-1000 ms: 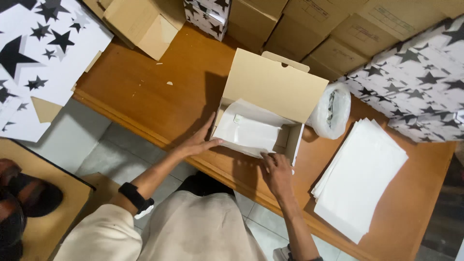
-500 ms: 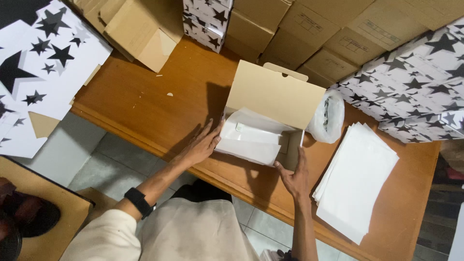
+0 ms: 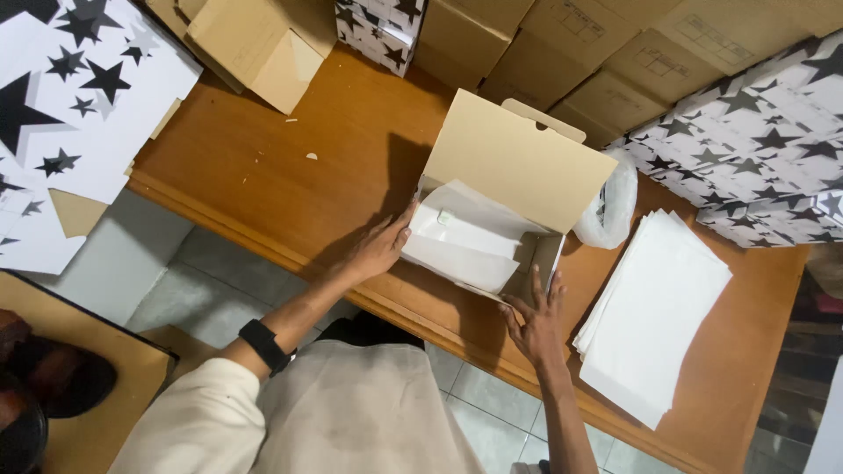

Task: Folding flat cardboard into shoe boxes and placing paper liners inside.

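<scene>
Glossy wooden table, flat open hands touching paper-lined cardboard box

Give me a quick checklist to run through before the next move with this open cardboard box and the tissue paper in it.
1. Lid of the open box stands up, clear of the opening: ok.
2. White tissue paper lies inside the walls: ok.
3. Left hand steadies the box's left end: ok.
4. Right hand rests flat at the near right corner: ok.
5. Spare white sheets lie beside the right hand: ok.
6. What lies under the paper: cannot tell.
</scene>
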